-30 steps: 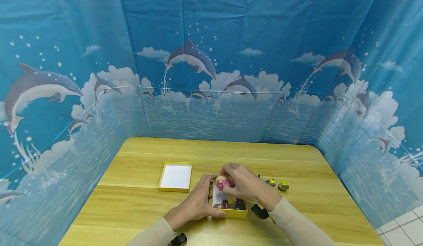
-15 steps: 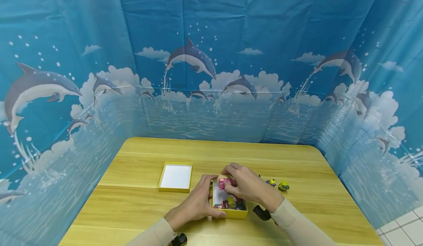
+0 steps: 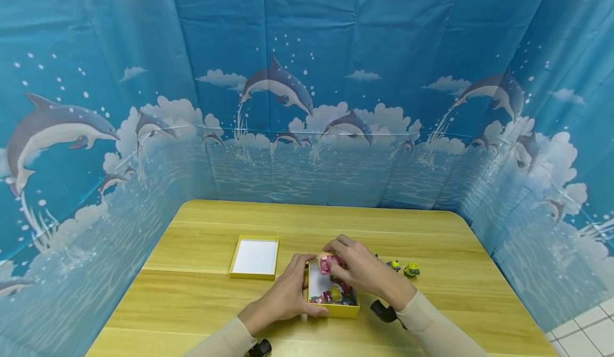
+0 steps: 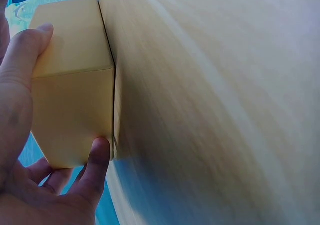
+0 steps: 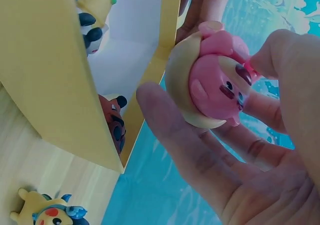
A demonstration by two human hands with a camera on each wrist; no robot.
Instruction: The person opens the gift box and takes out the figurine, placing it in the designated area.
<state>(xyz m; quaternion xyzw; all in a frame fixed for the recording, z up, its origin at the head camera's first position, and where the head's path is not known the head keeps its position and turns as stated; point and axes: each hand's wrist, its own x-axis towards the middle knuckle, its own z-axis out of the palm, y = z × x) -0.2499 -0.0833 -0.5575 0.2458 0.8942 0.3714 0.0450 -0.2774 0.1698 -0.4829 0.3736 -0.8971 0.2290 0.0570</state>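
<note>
My left hand [image 3: 283, 295] grips the near left corner of a yellow box [image 3: 341, 312], thumb on the front wall and fingers along the left side; the left wrist view shows this hold on the plain yellow walls. Over the box's far end, my right hand [image 3: 364, 269] pinches a small pink figurine [image 5: 220, 82] with a cream crescent behind it. In the right wrist view, it sits between thumb and fingers, outside the box rim. Inside the box lie several figurines, among them a yellow one [image 3: 337, 292] and a reddish-brown one [image 5: 114, 122] near a corner.
A shallow yellow lid [image 3: 254, 257] with a white inside lies to the left on the wooden table [image 3: 201, 298]. Right of the box stand small yellow figurines [image 3: 411, 269], partly behind my right arm. A dolphin-print curtain [image 3: 307, 176] surrounds the table's far side.
My right hand has shifted slightly to the right with the pink figurine, which has turned a little. The left hand and the box have stayed put.
</note>
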